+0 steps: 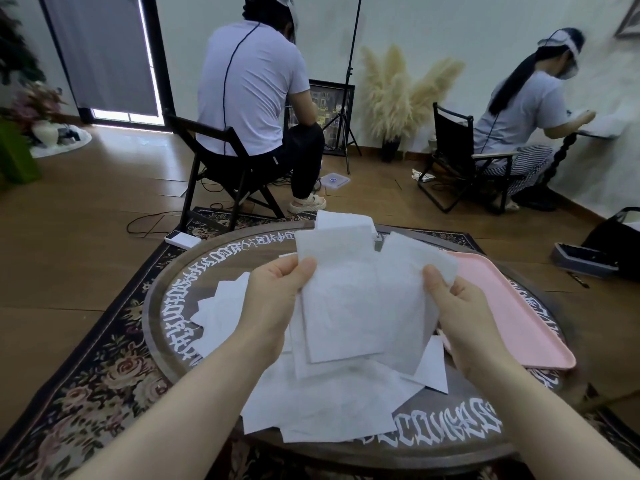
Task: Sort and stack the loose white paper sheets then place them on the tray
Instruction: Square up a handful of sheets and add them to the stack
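Centrally, held sheets [360,299]: several overlapped, count unclear, pinched by left hand [273,299] and right hand [457,306] above round table [173,292]. Loose sheets [325,407] beneath, partly hidden. Pink tray [519,323] right, near corner covered.

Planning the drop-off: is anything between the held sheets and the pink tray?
Nothing visible. The held sheets, pinched by the left hand and right hand, hang over the table; the pink tray sits just to their right, its visible surface bare.

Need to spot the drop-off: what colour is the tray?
Pale pink: the tray at the table's right side, seen in the head view.
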